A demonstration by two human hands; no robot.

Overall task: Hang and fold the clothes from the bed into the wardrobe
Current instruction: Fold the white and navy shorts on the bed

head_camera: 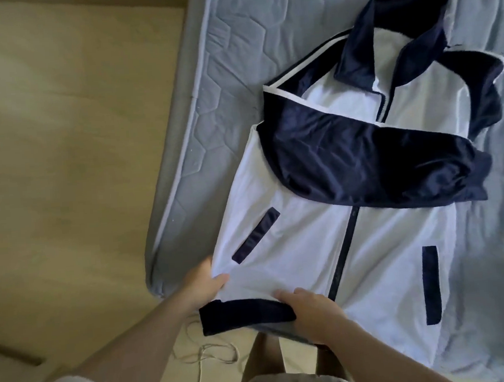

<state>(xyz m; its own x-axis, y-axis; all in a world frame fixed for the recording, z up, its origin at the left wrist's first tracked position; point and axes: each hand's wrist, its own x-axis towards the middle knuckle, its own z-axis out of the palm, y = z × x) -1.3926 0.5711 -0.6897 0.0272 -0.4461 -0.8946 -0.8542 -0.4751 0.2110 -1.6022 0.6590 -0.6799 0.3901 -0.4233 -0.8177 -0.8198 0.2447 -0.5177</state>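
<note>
The white and navy jacket (308,246) lies flat on the bed (234,43), zipped, with one navy sleeve folded across its chest. The left hand (203,283) has a pinching grip on the jacket's lower corner, thumb on top. The right hand (312,309) has a curled grip round the navy hem band (244,313), which is lifted at the bed's edge.

There is only the one camera, worn on the person's head, and it looks steeply down over a corner of the bed (220,58) from close in. The jacket (309,261) fills the middle and right of the view, the floor (62,144) takes the left, and the left hand (203,283) and right hand (315,308) come in from the bottom edge, nearest the lens
</note>
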